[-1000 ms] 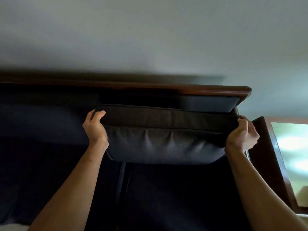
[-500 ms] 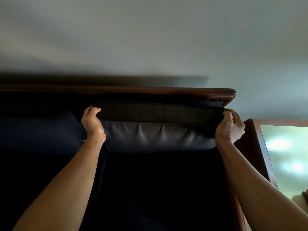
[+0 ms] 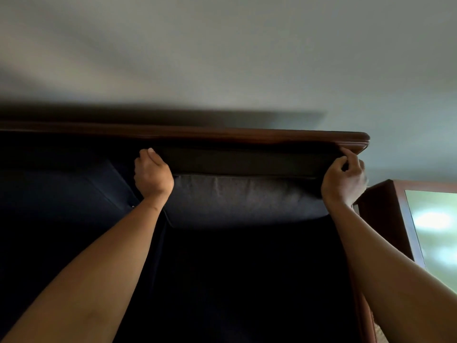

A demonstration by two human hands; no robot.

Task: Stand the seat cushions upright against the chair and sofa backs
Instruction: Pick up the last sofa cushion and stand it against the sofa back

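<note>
A dark seat cushion is raised on edge against the sofa back, its top edge just under the brown wooden top rail. My left hand grips the cushion's upper left corner. At the upper right corner my right hand grips it, fingers curled close to the rail's end. Another dark cushion leans against the back on the left. The seat area below is in deep shadow.
A plain pale wall rises behind the sofa. To the right stands a brown wooden frame with a bright glass pane. The sofa's right wooden side runs down beside my right forearm.
Both hands have pushed the cushion up and back, from hanging below the rail to lying close against the sofa back with its top edge under the rail. The grip stays the same.
</note>
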